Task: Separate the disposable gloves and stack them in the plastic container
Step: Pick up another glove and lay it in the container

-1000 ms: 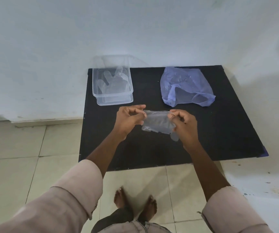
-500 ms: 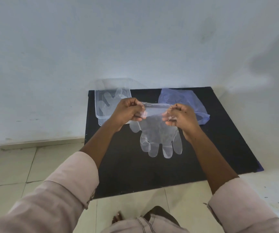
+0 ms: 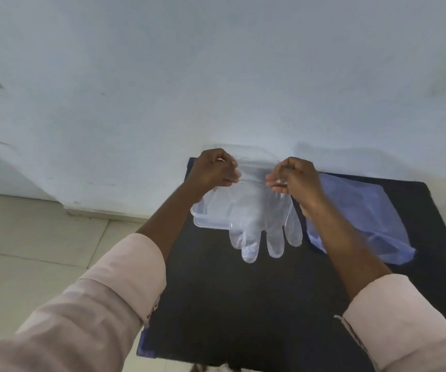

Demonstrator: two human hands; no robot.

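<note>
A clear disposable glove (image 3: 259, 224) hangs spread out, cuff up and fingers pointing down. My left hand (image 3: 215, 170) pinches the left corner of its cuff. My right hand (image 3: 291, 177) pinches the right corner. The glove hangs in front of the clear plastic container (image 3: 203, 220), which stands at the far left of the black mat (image 3: 243, 304) and is mostly hidden behind the glove and my left hand. What lies inside the container cannot be made out.
A bluish plastic bag (image 3: 364, 218) lies on the mat to the right of the container, partly behind my right forearm. A pale wall (image 3: 216, 76) rises just behind the mat. Beige floor tiles (image 3: 42, 251) stretch to the left.
The glove went from bunched between my hands to unfolded and hanging flat. Both hands have risen and moved back over the container. The camera has tilted upward.
</note>
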